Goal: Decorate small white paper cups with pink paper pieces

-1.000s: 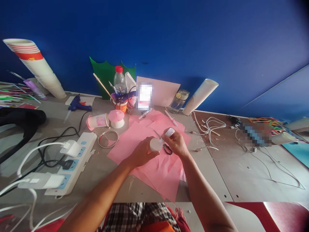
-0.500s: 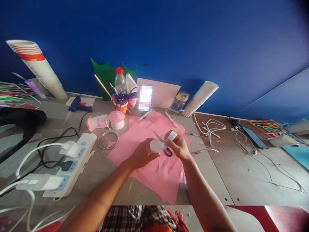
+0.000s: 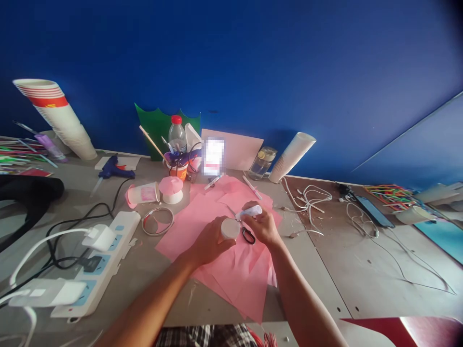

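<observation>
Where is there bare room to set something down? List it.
Bare tabletop shows between the power strip and the pink paper, and right of the paper below the white cables. It is crowded around the plastic bottle and the orange cup.

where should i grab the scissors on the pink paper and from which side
Grip the scissors by their black finger loops, coming from the near side, just under the right hand and its white tube. The loops lie flat on the pink paper, toward you, while the blades run up-left past the white cup, so the loops are the free end.
</observation>
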Demonstrator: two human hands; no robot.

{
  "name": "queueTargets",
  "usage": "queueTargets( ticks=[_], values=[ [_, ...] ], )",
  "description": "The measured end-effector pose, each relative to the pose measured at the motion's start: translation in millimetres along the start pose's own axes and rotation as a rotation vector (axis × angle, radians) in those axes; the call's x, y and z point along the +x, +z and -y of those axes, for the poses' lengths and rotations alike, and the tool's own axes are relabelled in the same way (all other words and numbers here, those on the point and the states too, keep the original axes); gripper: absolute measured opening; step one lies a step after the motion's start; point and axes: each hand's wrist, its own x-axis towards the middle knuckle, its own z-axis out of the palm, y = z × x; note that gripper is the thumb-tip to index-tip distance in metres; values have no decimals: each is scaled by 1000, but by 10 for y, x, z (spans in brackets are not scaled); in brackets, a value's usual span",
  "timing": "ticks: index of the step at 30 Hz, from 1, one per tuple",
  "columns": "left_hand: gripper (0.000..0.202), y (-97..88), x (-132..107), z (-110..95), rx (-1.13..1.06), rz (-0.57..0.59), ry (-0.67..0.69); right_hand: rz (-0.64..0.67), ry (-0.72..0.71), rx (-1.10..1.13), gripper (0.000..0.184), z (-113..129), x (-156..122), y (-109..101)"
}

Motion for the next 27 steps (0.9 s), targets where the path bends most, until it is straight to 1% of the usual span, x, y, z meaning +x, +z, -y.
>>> queueTargets(
  ticks=[2, 4, 6, 8, 13, 18, 22, 25, 27],
  values=[
    [41, -4, -4, -7, -14, 0, -5, -25, 69, 144, 20, -59, 0, -15],
    [42, -7, -8, -12, -23, -2, -13, -45, 106, 256, 24, -101, 5, -23],
    [44, -9, -10, -13, -26, -6, -22, -46, 121, 312, 27, -121, 13, -22],
    [44, -10, -11, -15, -28, -4, -27, -29, 136, 323, 28, -121, 20, -15],
    [42, -10, -9, -28, -29, 5, -45, -7, 172, 242, 27, -96, 19, -9],
    [41, -5, -3, -18, -20, 2, -50, -11, 152, 186, 25, -94, 13, -6],
    [43, 1, -3, 0, -5, -3, -34, 40, 109, 63, 19, -33, 14, 24],
    [43, 2, -2, 5, 0, -6, -39, 72, 117, -32, 15, 41, 13, 26],
    [42, 2, 0, 8, 5, -5, -33, 100, 129, -41, 14, 73, 6, 6]
  ],
)
